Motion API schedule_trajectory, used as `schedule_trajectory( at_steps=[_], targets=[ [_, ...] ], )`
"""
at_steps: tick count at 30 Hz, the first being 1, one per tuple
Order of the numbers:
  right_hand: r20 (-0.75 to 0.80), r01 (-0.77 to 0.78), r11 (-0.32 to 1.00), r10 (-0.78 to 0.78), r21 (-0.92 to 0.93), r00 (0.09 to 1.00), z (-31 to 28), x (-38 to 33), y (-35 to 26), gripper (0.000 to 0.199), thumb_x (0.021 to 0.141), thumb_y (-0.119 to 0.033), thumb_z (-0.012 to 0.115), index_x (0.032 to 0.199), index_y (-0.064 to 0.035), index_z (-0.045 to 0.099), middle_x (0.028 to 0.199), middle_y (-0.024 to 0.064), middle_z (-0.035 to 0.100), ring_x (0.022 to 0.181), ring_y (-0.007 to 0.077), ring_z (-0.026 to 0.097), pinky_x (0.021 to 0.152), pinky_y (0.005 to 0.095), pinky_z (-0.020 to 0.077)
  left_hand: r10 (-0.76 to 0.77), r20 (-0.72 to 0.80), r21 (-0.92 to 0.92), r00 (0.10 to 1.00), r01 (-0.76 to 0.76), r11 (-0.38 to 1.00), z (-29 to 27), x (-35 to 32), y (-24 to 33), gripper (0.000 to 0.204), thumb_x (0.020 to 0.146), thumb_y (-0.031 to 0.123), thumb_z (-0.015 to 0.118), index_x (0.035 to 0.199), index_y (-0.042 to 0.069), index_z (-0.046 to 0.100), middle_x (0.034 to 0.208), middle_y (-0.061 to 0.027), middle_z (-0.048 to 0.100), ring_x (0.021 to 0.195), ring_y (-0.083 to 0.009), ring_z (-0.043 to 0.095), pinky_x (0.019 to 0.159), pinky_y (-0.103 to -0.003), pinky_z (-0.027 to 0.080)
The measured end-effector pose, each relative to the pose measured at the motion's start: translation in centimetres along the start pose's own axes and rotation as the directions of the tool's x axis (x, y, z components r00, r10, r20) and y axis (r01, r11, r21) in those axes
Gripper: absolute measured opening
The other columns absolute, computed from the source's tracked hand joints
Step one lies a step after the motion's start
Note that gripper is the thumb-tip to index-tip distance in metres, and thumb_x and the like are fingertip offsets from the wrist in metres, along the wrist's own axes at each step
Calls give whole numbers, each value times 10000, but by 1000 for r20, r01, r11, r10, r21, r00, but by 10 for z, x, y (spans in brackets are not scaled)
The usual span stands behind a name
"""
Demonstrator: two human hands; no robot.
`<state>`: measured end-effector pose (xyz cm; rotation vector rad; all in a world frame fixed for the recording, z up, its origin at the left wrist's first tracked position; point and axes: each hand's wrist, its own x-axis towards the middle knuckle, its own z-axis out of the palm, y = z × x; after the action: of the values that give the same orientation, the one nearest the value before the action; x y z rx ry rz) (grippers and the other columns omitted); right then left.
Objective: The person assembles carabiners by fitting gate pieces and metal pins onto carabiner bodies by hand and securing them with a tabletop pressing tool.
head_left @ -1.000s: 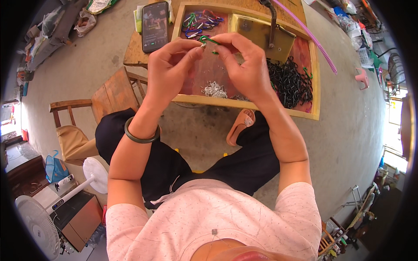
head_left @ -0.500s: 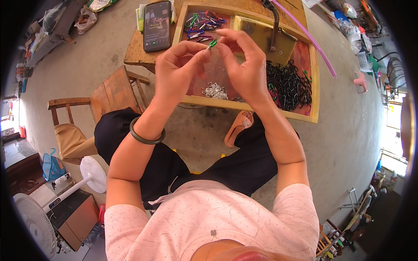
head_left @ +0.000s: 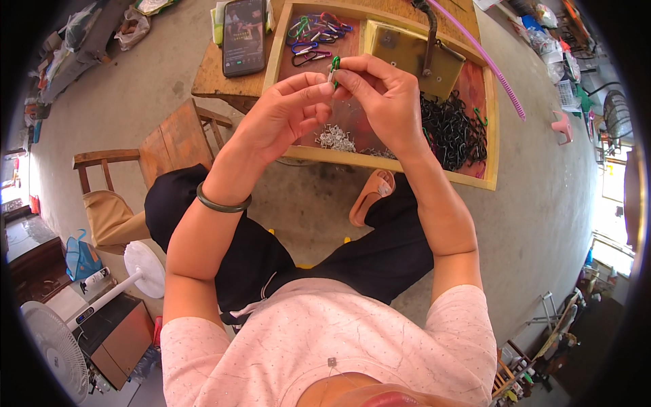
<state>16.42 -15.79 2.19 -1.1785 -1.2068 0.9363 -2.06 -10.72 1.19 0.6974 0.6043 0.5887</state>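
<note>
A small green carabiner (head_left: pixel 336 63) with a silver gate stands upright between my hands, above a wooden tray (head_left: pixel 494 149). My right hand (head_left: pixel 383 95) pinches its green side between thumb and fingers. At the silver gate, the thumb and index fingertip of my left hand (head_left: pixel 274 112) close on it, while its other fingers curl loosely. Below my hands lies a pile of small silver pins (head_left: pixel 335 138). Finished-looking coloured carabiners (head_left: pixel 305 49) are heaped in the tray's far left. Many black hooks (head_left: pixel 451 132) fill its right side, with a few green ones among them.
A brass-coloured plate (head_left: pixel 413 64) with a dark metal lever (head_left: pixel 432 37) sits at the tray's back. A phone (head_left: pixel 244 37) lies on the wooden table left of it. A pink coiled tube (head_left: pixel 488 64) arches over the right. A wooden chair (head_left: pixel 178 149) stands left.
The carabiner has turned from slanted to upright and its loop shows more fully. My left hand has shifted slightly down, its lower fingers loosening; my right fingers wrap closer around it.
</note>
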Motion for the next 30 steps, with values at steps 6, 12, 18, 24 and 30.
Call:
schedule_trajectory(
  at_steps=[6, 12, 18, 24, 30],
  targets=[
    [6, -32, 999, 32, 12, 999, -2, 2, -8, 157, 966, -81, 705, 1054, 44, 742, 899, 73, 769, 797, 118, 723, 741, 242, 575, 26, 90, -45, 996, -22, 999, -5, 1, -2, 209, 1006, 238, 697, 1116, 61, 683, 956, 11, 675, 788, -63, 622, 736, -205, 530],
    [19, -63, 997, 62, 45, 998, -3, 2, -7, 148, 975, -68, 705, 1074, 38, 738, 906, 48, 756, 780, 87, 683, 741, 235, 553, 42, 155, -102, 987, -26, 994, -6, 3, -3, 231, 1036, 227, 647, 1142, 25, 683, 953, -5, 679, 812, -74, 631, 744, -212, 542],
    [14, -58, 998, 57, 31, 998, -4, 1, -6, 154, 967, -88, 709, 1043, 41, 744, 887, 77, 766, 799, 117, 719, 747, 254, 593, 34, 161, -77, 986, -22, 997, -7, 3, -4, 217, 1036, 217, 642, 1134, 29, 689, 981, -18, 693, 827, -85, 643, 765, -222, 553],
    [9, -65, 998, 65, 21, 998, -5, 3, -4, 151, 961, -87, 719, 1038, 40, 744, 884, 76, 766, 784, 112, 715, 731, 252, 594, 32, 168, -79, 985, -19, 997, -7, 5, -3, 219, 1038, 218, 636, 1137, 30, 687, 986, -18, 692, 831, -90, 648, 785, -236, 563],
    [2, -96, 995, 96, -23, 995, -5, 1, -5, 153, 959, -80, 713, 1047, 43, 738, 888, 71, 768, 789, 109, 712, 740, 250, 580, 116, 128, -37, 985, -112, 993, -6, 8, -8, 236, 1071, 242, 568, 1162, 41, 650, 991, -14, 687, 795, -51, 613, 652, -182, 475]
  ],
)
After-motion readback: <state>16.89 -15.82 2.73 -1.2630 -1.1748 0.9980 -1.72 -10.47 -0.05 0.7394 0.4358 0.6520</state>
